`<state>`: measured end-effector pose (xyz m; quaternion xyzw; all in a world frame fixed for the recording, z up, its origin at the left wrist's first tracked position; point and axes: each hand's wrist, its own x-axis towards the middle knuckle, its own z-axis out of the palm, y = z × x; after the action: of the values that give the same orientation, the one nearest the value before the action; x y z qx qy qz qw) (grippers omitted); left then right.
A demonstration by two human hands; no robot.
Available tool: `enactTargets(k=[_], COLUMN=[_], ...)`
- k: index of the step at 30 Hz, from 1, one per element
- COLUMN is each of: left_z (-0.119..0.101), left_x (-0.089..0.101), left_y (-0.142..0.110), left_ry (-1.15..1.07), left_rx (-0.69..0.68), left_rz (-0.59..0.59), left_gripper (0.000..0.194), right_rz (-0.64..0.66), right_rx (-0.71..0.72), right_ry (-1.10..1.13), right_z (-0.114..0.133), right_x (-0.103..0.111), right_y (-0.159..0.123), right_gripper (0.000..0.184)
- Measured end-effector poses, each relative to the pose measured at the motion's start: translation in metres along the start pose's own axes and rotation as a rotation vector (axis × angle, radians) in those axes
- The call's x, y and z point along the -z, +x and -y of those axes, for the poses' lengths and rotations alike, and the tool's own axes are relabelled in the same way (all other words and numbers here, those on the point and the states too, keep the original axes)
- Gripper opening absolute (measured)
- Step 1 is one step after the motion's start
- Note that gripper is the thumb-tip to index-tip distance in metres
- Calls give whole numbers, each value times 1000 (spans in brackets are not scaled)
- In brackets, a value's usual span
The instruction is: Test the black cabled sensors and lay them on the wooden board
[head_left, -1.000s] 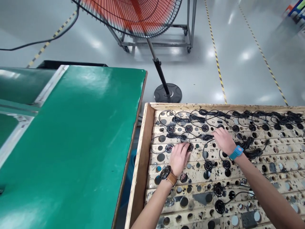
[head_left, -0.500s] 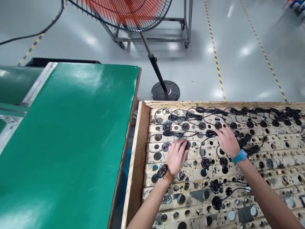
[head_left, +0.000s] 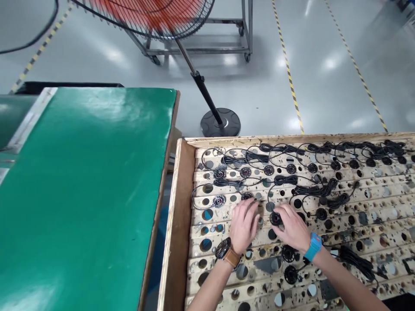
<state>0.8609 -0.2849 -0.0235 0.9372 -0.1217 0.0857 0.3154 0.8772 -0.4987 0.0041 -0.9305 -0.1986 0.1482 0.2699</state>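
Note:
My right hand pinches the rim of a round black disc with a thin cable, on the perforated wooden board. My left hand lies to its left, fingers apart and slightly bent. Its fingertips are just below another black disc; whether they touch it I cannot tell. Left of that disc sits a similar disc. A coiled black cable bundle lies above my right hand. Behind runs a row of discs, among them one disc, with bundled cables above them.
A raised wooden rim borders the board. Two more discs, one of them a lower disc, lie nearer me. A cable bundle lies beyond my right forearm. Left stands a green-topped table; a pedestal fan stands behind.
My right hand has left the cable bundle and come down and left to a disc. My left hand has drawn slightly back from its disc. The view has shifted a little.

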Motion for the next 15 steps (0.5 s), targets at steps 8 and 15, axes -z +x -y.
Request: enactTargets(k=[8, 15], left_z=[-22, -24], left_x=[-25, -47], left_y=[14, 26], left_ry=[-36, 0], left_rx=[-89, -70], left_rz=[16, 28], left_gripper=[39, 34], right_rz=[-52, -106], right_rx=[16, 68], right_ry=[-114, -102], right_z=[6, -21], right_x=[9, 33], right_y=[49, 62], right_gripper=[53, 52])
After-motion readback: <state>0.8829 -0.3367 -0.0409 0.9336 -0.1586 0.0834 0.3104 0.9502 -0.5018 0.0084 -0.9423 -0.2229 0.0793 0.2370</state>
